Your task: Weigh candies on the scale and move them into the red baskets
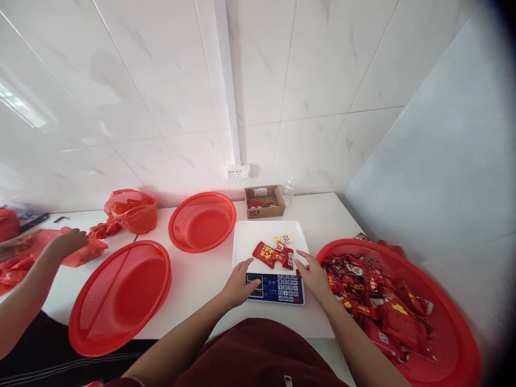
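Left grip [237, 285] and right grip [315, 275] spread; larger red packet [264, 254] slants, long axis apparently running near-right

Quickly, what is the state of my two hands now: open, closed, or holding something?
Left hand: open, at the near left of the scale, nothing visibly held.
Right hand: open beside the red packets; whether it touches one cannot be told.

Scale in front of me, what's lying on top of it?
On the scale lie red packets and a pale yellow one. What's beneath those packets is covered, and your left hand hides part of the display panel.
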A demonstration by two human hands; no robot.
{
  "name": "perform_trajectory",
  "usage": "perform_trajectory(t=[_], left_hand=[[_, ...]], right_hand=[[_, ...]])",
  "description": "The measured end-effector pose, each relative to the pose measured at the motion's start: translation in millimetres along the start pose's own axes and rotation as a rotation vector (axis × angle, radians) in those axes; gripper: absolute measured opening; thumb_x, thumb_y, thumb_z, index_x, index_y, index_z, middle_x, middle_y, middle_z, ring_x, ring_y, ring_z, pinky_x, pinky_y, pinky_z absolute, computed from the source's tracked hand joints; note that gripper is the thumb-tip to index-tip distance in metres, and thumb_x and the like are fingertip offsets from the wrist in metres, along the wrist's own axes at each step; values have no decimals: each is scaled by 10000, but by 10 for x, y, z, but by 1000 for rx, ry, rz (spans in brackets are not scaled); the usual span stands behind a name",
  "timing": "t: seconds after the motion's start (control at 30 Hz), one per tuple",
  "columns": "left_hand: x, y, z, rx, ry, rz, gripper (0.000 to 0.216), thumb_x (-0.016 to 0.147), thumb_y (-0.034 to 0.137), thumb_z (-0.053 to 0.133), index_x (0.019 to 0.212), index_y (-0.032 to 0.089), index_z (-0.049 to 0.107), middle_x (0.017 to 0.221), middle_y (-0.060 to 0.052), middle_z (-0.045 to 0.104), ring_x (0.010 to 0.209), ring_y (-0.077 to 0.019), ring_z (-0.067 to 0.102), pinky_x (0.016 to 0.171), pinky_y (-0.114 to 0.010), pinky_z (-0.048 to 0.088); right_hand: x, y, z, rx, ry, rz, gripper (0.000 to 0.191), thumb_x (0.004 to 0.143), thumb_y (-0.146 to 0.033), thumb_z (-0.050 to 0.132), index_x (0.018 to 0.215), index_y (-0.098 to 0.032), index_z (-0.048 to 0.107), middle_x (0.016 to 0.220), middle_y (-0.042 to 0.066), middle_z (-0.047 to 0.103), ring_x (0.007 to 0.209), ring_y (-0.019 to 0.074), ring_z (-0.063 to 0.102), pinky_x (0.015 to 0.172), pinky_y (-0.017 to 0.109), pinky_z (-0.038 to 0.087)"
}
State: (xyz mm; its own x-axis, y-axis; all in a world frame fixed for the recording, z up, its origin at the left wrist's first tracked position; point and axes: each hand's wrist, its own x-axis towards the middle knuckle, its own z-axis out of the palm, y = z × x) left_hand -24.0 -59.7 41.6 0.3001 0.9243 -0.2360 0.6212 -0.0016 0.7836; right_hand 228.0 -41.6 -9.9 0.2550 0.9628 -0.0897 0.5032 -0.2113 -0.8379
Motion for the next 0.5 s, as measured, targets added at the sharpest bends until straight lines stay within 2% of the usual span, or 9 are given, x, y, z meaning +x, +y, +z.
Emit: perform_trajectory(t=[0.1,0.2,0.37,0.5], left_hand=[[219,10,107,226,26,117,764,753,374,609,1421,210,277,1506,-116,234,1401,-278,144,1119,-450,203],[493,71,243,400,-20,163,872,741,495,606,1458,232,184,1547,-95,107,1418,-295,14,1129,-506,114],[917,223,465,608,-86,248,970,693,704,518,1468,258,144,1552,-101,49,1409,-340,-28,1098,-596,3],[1132,322,613,691,-69,231,889,750,711,394,1472,272,120,1551,-86,88,1406,-358,-27,1068,-642,-21]], right_hand=[[-337,309,-248,-52,91,-8,488,749,-484,440,1070,-165,623,1129,122,638,961,248,600,887,401,452],[-618,712,-448,-70,142,22,509,730,-528,437,1027,-163,630,1127,139,635,1047,268,575,933,412,430],[-866,1216,-570,-83,201,108,505,677,-568,473,966,-189,640,1074,139,666,1021,292,598,905,438,456],[-919,1291,-541,-78,223,94,466,689,-535,463,931,-183,651,1047,146,678,1013,289,612,926,435,452]])
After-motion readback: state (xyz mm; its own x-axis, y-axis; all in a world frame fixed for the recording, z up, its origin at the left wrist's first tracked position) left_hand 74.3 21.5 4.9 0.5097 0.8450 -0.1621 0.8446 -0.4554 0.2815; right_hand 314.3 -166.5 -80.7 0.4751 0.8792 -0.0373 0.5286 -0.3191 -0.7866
